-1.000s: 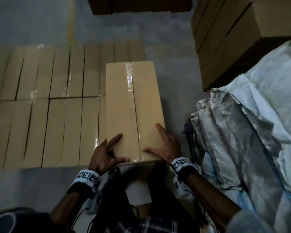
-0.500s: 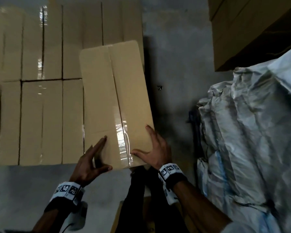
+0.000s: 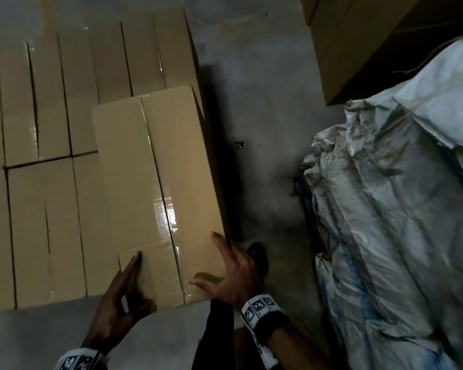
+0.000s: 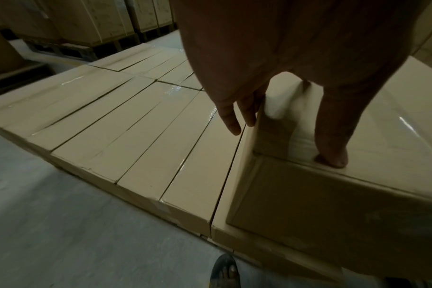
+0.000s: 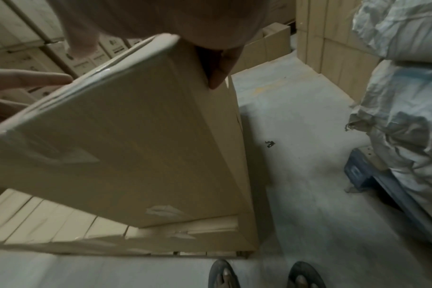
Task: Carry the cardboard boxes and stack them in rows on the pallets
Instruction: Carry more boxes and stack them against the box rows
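A long taped cardboard box lies slanted over the right end of a flat layer of boxes. Its near end is raised above that layer, as the right wrist view shows. My left hand holds the near left corner, with one finger on top, the others down the left side, and the thumb at the end face. My right hand grips the near right corner, thumb on top, fingers down the right side. No pallet shows under the layer.
White woven sacks are piled on a blue pallet at the right. Taller box stacks stand at the back right. A concrete aisle with a small dark scrap runs between. My sandalled feet stand by the layer's corner.
The box has come down and leftward onto the right end of the layer, turning slightly. Both hands stayed at its near corners, and the left hand's fingers spread along the corner.
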Demonstrator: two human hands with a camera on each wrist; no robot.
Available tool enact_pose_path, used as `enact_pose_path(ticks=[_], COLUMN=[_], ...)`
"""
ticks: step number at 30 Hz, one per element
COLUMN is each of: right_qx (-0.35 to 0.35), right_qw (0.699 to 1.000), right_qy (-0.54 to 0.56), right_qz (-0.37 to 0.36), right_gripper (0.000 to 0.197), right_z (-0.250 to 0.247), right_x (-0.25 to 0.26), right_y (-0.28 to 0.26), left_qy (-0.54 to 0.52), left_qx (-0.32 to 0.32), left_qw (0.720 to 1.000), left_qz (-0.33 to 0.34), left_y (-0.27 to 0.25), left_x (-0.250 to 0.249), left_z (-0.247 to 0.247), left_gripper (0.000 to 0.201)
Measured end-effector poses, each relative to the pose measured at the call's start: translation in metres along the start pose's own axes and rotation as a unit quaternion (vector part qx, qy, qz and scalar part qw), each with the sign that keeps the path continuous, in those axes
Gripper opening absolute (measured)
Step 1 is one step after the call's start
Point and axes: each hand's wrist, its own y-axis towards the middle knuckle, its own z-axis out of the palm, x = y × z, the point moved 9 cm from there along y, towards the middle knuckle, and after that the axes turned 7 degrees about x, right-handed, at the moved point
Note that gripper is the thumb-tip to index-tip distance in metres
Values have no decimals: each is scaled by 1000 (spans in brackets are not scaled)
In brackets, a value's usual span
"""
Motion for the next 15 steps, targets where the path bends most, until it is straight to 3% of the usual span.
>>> enact_pose_path(ticks=[5,7,8,11,13,15], right_qx=[66,106,109,92,89,86], right_qw=[997,991,989,987,982,972], right_qy=[47,79,92,130,164,216], right_qz=[-11,20,32,32,19,36], right_gripper=[102,98,98,101,96,82], right_z=[8,2,-5,-25,-35,-39], right_x=[-4,-8,-10,-11,-12,-21], right_y=[7,15,21,52,74,97], left_qy=[-23,-118,-169,-319,-476,-622], left_qx=[-49,-141,-207,-372,-364,-320], left_qw=[998,980,959,845,734,608], left_qz=[-29,-70,-95,-214,-319,-376], left_y=[0,-8,-15,-44,-54,-54], left_x=[7,14,22,59,84,94], left_z=[-8,-6,-4,26,77,128], left_gripper=[119,120,113,75,77,91])
